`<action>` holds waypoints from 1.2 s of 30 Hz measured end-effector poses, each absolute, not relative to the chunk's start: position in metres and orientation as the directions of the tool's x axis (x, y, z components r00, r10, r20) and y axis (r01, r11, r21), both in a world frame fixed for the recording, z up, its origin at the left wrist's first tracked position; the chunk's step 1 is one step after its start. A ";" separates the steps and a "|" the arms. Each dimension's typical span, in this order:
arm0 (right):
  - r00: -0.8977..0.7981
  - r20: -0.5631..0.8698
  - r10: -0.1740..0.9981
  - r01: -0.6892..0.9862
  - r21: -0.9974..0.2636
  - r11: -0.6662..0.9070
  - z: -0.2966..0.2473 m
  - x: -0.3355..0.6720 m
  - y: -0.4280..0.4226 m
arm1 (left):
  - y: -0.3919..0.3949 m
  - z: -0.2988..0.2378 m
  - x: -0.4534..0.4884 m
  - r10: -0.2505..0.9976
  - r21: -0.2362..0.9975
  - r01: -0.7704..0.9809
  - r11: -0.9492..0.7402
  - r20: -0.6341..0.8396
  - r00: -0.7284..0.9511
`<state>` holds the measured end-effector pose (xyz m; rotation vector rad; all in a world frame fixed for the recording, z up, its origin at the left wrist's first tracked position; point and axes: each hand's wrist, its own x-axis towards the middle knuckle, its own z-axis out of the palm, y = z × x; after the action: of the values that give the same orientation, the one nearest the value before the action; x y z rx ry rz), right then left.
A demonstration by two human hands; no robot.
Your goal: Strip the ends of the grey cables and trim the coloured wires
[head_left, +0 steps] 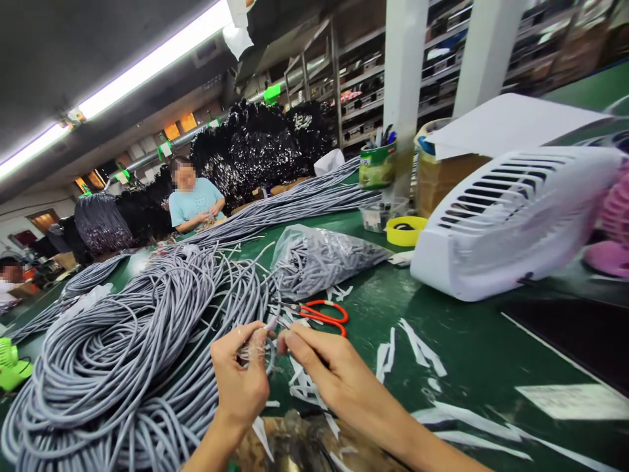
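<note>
In the lower middle, my left hand [243, 370] pinches a thin grey cable [273, 321] near its end. My right hand [329, 357] meets it from the other side, thumb and fingers pressed together close to the cable's tip. What exactly the right fingers grip is too small to make out. Just beyond the hands lies a pair of scissors with red handles [329, 316], touching neither hand. A large heap of coiled grey cables [113, 328] spreads to the left. Behind the scissors rests a clear plastic bag [327, 259] full of short grey pieces.
White strips [422, 347] litter the green table [373, 301]. A white fan [496, 216] stands at right, near a yellow tape roll [407, 231] and a green can [377, 165] of pens. Across the table, a person in a light-blue shirt [196, 202] handles something small.
</note>
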<state>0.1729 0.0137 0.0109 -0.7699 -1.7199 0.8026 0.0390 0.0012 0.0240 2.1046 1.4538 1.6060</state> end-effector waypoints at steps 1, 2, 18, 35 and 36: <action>-0.276 0.532 0.800 0.130 -0.804 0.580 0.010 0.172 0.012 | 0.001 0.024 0.039 0.731 0.591 0.604 -0.535 0.683 -0.021; -0.292 0.532 0.795 0.141 -0.798 0.585 0.009 0.171 0.012 | 0.001 0.024 0.039 0.727 0.584 0.603 -0.543 0.687 -0.010; -0.348 0.394 0.851 0.121 -0.881 0.457 0.013 0.170 0.011 | 0.002 0.025 0.039 0.680 0.535 0.623 -0.571 0.733 -0.007; -0.068 0.645 0.761 0.167 -0.745 0.646 0.020 0.187 0.035 | 0.008 0.024 0.033 0.790 0.582 0.654 -0.483 0.612 0.039; -0.129 0.687 0.715 0.224 -0.682 0.696 0.019 0.183 0.034 | 0.010 0.026 0.029 0.799 0.593 0.646 -0.480 0.600 0.043</action>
<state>0.1834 0.0343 0.0191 -0.7635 -1.6881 0.5008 0.0294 0.0099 0.0261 2.1456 1.5052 1.4191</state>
